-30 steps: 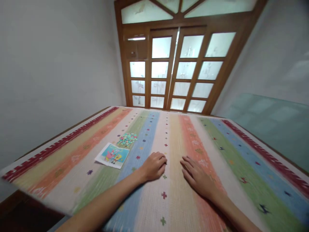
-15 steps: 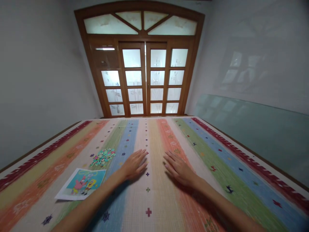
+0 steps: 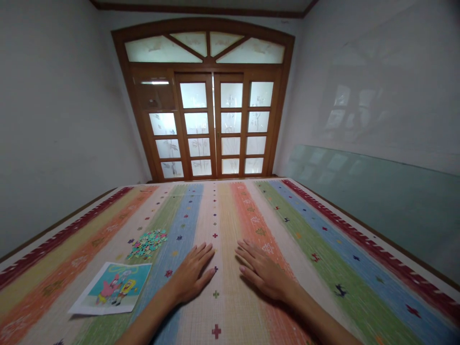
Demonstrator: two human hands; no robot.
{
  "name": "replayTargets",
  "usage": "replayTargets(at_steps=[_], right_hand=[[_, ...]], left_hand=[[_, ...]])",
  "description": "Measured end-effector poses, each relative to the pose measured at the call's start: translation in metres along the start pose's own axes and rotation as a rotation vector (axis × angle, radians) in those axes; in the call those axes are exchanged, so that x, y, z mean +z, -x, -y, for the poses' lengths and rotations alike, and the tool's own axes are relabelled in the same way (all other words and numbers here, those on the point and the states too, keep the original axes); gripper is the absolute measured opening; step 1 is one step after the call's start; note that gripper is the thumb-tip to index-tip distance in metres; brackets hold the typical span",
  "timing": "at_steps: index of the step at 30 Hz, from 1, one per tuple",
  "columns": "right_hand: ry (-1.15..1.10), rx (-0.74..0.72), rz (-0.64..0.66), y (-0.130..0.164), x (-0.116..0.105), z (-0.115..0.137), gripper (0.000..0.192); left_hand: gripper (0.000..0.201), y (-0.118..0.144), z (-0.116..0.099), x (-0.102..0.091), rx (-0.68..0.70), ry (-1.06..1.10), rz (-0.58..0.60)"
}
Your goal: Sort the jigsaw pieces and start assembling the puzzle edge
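My left hand lies palm down on the striped cloth, its fingers stretched forward and the thumb apart. Across a strip of cloth to its right, my right hand also rests palm down with fingers extended. Neither hand holds anything. Left of my left hand sits a loose heap of small jigsaw puzzle pieces, mostly teal with some pink and yellow. Nearer to me, a white-edged printed sheet shows a pink starfish and a yellow square cartoon figure on teal; its near edge lifts slightly.
The cloth covers a wide surface with dark red bands along both sides. Wooden doors with frosted panes stand beyond the far edge. A pale green glass-like panel leans along the right wall, and a plain wall rises on the left.
The view has tilted up a little, so the doors, heap and sheet sit lower in it. Both hands have drawn slightly nearer to me, and the left thumb is spread further from the fingers.
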State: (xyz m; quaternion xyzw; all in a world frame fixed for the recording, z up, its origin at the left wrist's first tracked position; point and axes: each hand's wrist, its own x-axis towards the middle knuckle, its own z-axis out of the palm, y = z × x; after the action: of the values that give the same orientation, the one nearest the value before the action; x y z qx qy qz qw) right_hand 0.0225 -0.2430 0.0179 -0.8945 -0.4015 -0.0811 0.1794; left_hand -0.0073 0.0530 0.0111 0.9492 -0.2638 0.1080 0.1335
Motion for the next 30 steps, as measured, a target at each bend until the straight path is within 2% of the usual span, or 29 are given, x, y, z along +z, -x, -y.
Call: replayTargets(at_steps=[11, 20, 25, 30], right_hand=[[-0.048, 0.1, 0.098, 0.003, 0.002, 0.006, 0.06], [0.0, 0.086, 0.084, 0.003, 0.011, 0.001, 0.056], [-0.006, 0.077, 0.052, 0.003, 0.013, 0.0, 0.054], [0.007, 0.076, 0.076, 0.002, 0.01, 0.001, 0.054]], left_hand=[[0.059, 0.002, 0.002, 0.001, 0.02, 0.018, 0.121], [0.06, 0.001, 0.0, 0.0, 0.018, 0.023, 0.162], [0.059, 0.001, 0.002, 0.002, 0.027, 0.026, 0.133], [0.059, 0.001, 0.002, 0.001, 0.018, 0.022, 0.131]])
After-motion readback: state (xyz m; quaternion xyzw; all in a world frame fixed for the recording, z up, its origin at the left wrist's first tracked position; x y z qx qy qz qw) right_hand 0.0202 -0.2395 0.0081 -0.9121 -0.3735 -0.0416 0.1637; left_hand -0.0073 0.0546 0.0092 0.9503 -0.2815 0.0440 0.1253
